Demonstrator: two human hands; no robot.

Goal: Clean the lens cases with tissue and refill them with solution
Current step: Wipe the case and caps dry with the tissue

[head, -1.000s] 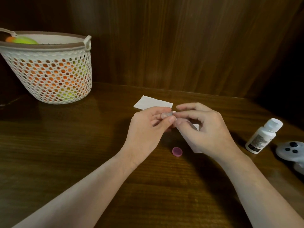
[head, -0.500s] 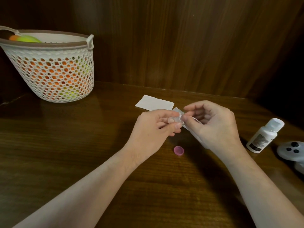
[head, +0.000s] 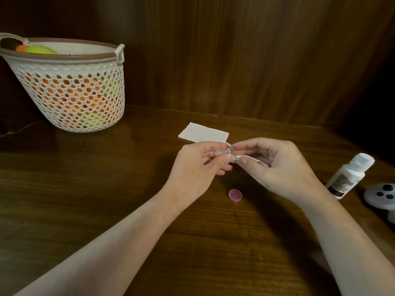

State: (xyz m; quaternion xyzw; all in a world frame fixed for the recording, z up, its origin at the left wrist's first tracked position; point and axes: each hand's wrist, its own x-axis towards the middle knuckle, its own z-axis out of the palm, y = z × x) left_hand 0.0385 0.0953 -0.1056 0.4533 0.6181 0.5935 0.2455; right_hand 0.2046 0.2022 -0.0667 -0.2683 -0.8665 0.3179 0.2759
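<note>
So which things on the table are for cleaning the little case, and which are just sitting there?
For the job:
clear lens case in the left hand
tissue strip in the right hand
pink cap
folded tissue
solution bottle

Just lying about:
white mesh basket of balls
white controller

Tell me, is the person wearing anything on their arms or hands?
No. Both forearms are bare right down to the edge of the picture, with no sleeves showing. The left hand and the right hand have no gloves, rings, watch or bracelets that I can see. The fingernails look short and plain.
</note>
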